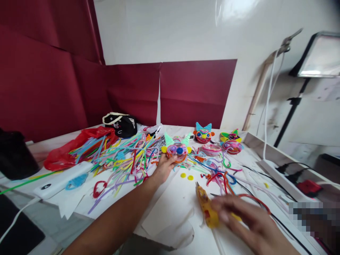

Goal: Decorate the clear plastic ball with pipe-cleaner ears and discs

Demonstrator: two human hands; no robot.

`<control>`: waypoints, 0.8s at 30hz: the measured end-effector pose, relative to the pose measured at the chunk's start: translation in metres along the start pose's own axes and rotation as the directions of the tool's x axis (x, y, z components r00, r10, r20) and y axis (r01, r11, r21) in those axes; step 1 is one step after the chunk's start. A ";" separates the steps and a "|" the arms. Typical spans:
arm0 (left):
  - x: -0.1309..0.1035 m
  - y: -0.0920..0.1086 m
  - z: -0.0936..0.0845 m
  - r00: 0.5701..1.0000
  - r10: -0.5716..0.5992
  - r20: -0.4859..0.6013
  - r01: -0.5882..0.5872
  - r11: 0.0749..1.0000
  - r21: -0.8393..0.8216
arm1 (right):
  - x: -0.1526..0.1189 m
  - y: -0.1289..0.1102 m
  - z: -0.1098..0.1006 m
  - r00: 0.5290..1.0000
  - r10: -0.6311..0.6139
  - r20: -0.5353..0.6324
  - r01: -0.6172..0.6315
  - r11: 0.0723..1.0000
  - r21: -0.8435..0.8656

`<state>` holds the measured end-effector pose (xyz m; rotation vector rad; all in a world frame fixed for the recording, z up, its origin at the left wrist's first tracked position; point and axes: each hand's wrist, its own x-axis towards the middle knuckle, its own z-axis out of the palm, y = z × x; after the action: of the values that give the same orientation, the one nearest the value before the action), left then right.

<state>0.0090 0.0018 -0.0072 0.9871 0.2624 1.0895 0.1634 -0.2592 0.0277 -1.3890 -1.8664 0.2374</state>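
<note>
My left hand (165,167) grips the lower edge of a pipe-cleaner animal head (178,151). That head has pale green pointed ears, yellow knobs at its sides, purple eyes and a round blue nose. At the front right, my right hand (244,221) is smeared by motion over the side of a yellow see-through glue gun (207,209). Its fingers overlap the gun's body, and I cannot tell whether they grip it. The nozzle points away from me. Two small yellow discs (187,176) lie on the white paper between the hands.
Loose pipe cleaners (124,156) spread across the left, partly in a red plastic bag (61,152). Finished heads (204,132) stand at the back right. A white power strip (281,177) and cables line the right edge. A black cup (17,156) stands far left.
</note>
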 end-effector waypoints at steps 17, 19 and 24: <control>-0.003 0.005 0.006 0.998 0.020 0.053 -0.019 0.999 -0.026 | 0.169 0.052 0.075 0.878 0.477 0.040 -0.315 0.514 0.797; -0.002 0.005 0.006 0.999 0.016 0.051 -0.015 0.999 -0.033 | 0.171 0.055 0.080 0.874 0.483 0.052 -0.306 0.464 0.831; -0.002 0.005 0.006 0.999 0.002 0.032 0.000 0.999 -0.041 | 0.170 0.062 0.085 0.874 0.483 0.056 -0.266 0.379 0.886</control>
<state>0.0088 -0.0030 -0.0005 0.9675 0.2125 1.0750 0.1342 -0.0620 0.0150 -0.9705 -0.8869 1.0903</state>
